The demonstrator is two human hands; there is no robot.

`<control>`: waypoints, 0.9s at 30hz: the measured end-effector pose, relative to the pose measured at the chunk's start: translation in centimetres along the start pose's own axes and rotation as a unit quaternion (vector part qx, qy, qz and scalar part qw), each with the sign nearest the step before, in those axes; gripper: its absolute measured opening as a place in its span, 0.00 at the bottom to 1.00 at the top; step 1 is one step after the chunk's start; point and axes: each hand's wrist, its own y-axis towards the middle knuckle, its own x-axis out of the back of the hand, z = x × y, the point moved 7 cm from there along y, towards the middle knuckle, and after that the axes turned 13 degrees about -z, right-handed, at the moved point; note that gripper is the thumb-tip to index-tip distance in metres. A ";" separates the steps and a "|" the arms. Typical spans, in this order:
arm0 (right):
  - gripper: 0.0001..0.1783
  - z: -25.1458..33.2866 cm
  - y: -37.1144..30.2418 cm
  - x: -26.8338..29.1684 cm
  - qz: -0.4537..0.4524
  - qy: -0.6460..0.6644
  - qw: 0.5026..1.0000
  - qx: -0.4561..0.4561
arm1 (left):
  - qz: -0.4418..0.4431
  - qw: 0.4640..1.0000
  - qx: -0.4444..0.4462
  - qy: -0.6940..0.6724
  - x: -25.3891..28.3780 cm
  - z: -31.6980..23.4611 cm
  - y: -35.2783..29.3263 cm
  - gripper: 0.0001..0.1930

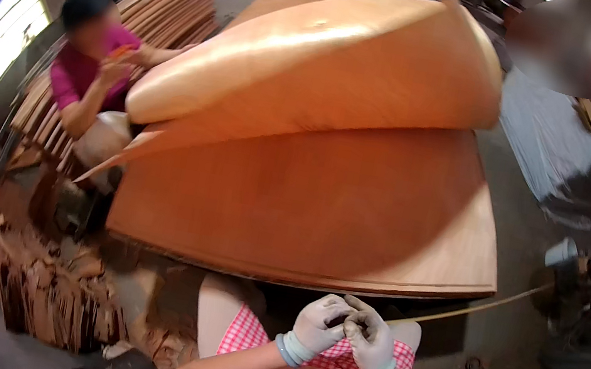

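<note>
Both my hands wear white gloves and meet above my lap, just short of the near edge of a stack of wood veneer sheets [291, 207]. My left hand [321, 322] has its fingers curled inward, touching the fingertips of the other. My right hand [371, 342] is closed in a pinch with thumb and fingers together. What lies between the fingers is too small to make out. A large thin veneer sheet [345, 75] is lifted and curled over the far part of the stack. A thin yellowish strip [478, 310] runs rightward from behind my right hand.
At the left a co-worker in a magenta shirt [67, 80] is beside the curled sheet. Broken veneer scraps [58, 293] are heaped at lower left. Long boards [178, 1] are stacked behind the co-worker. Plastic-covered material [545, 140] and a white bucket [561, 252] stand right.
</note>
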 end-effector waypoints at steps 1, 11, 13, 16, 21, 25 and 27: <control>0.10 0.0 -0.4 -0.9 0.013 0.006 1.000 0.015 | -0.004 0.999 0.044 -0.022 0.8 0.5 -0.7 0.11; 0.10 1.4 2.9 -1.1 0.005 -0.368 0.921 0.130 | -0.293 0.906 0.276 -0.133 16.7 7.3 -2.6 0.03; 0.09 -0.1 4.7 3.0 0.001 -0.391 0.915 0.101 | -0.384 0.877 0.272 -0.101 24.0 10.1 -2.3 0.03; 0.09 -1.5 7.3 8.9 -0.007 -0.465 0.883 0.068 | -0.477 0.833 0.279 0.021 37.0 16.5 -3.8 0.05; 0.10 -2.9 9.9 12.7 -0.045 -0.505 0.861 0.042 | -0.524 0.774 0.254 0.250 55.4 20.0 -4.3 0.03; 0.14 -1.3 10.4 6.1 0.012 -0.567 0.818 0.096 | -0.470 0.731 0.300 0.393 61.8 21.0 -4.1 0.10; 0.15 -2.7 11.1 5.6 0.023 -0.565 0.823 0.057 | -0.416 0.721 0.351 0.428 62.4 22.7 -3.6 0.14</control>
